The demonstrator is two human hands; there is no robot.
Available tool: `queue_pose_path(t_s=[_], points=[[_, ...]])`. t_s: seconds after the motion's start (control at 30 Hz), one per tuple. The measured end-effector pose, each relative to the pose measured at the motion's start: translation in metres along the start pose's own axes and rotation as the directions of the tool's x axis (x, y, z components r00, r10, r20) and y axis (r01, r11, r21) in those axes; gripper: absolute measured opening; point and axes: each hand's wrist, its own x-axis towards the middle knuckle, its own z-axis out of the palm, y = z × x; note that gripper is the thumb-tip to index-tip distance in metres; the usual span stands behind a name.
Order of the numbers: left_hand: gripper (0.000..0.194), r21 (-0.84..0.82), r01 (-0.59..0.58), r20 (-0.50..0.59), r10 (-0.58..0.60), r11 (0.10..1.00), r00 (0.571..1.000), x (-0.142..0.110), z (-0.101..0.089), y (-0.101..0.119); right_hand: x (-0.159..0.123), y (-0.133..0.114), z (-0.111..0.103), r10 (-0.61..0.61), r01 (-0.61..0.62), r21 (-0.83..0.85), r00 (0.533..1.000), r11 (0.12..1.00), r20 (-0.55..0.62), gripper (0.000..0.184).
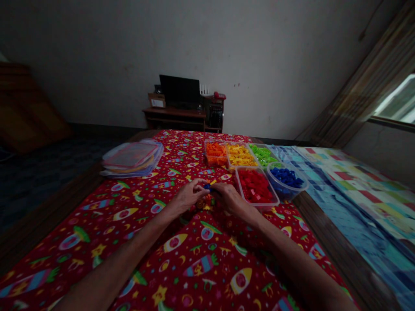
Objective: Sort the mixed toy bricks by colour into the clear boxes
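Observation:
In the head view my left hand (189, 194) and my right hand (227, 196) meet over the middle of the table. Between their fingertips is a small blue toy block (207, 186), with a yellow piece (213, 182) beside it. Fingers of both hands are closed on the blue block. Just below them, orange and other coloured pieces (205, 202) show against the patterned cloth; whether these join the blue block I cannot tell. Nearest my right hand stands a clear tub of red blocks (238, 177).
Further tubs hold orange (207, 162), yellow (229, 164), green (277, 155) and blue blocks (300, 186). Tub lids (129, 157) lie stacked at the left. A red rocket-print cloth (181, 268) covers the table. A bed (363, 194) adjoins on the right; a desk with a monitor (180, 90) stands behind.

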Motion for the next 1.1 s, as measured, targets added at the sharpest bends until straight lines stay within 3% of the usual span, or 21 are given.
queue_pose_path(t_s=[0.13,0.23,0.33,0.4,0.5,0.63,0.77,0.93,1.1], points=[[0.034,0.271,-0.078,-0.129,0.117,0.959,0.985,-0.003,-0.009,0.005,0.003,0.008,-0.048,0.092,-0.138,-0.193,0.969,0.971,-0.231,0.02],[0.027,0.431,-0.13,-0.17,0.222,0.893,0.96,-0.002,-0.014,0.003,-0.008,0.027,-0.099,0.197,-0.356,-0.304,0.872,0.884,-0.448,0.022],[0.026,0.498,-0.171,-0.173,0.29,0.85,0.941,0.001,-0.016,-0.007,-0.03,0.056,-0.138,0.284,-0.551,-0.358,0.765,0.754,-0.579,0.026],[0.027,0.52,-0.171,-0.174,0.3,0.837,0.938,0.003,-0.017,-0.016,-0.048,0.077,-0.154,0.333,-0.644,-0.374,0.708,0.668,-0.623,0.027],[0.029,0.522,-0.187,-0.113,0.285,0.832,0.952,0.006,-0.017,-0.026,-0.067,0.097,-0.166,0.433,-0.712,-0.392,0.68,0.583,-0.592,0.031],[0.027,0.499,-0.242,0.01,0.273,0.832,0.962,0.007,-0.015,-0.029,-0.067,0.091,-0.165,0.409,-0.702,-0.419,0.691,0.576,-0.596,0.032],[0.018,0.508,-0.241,0.034,0.261,0.827,0.965,0.006,-0.016,-0.025,-0.045,0.06,-0.151,0.266,-0.559,-0.425,0.775,0.712,-0.574,0.03],[0.019,0.503,-0.163,0.045,0.162,0.849,0.986,0.003,-0.028,-0.017,-0.02,0.022,-0.12,0.196,-0.376,-0.453,0.897,0.808,-0.395,0.029],[0.026,0.342,-0.139,0.251,0.052,0.929,0.966,-0.002,-0.03,-0.006,-0.013,0.007,-0.099,0.163,-0.26,-0.494,0.959,0.829,-0.231,0.028]])
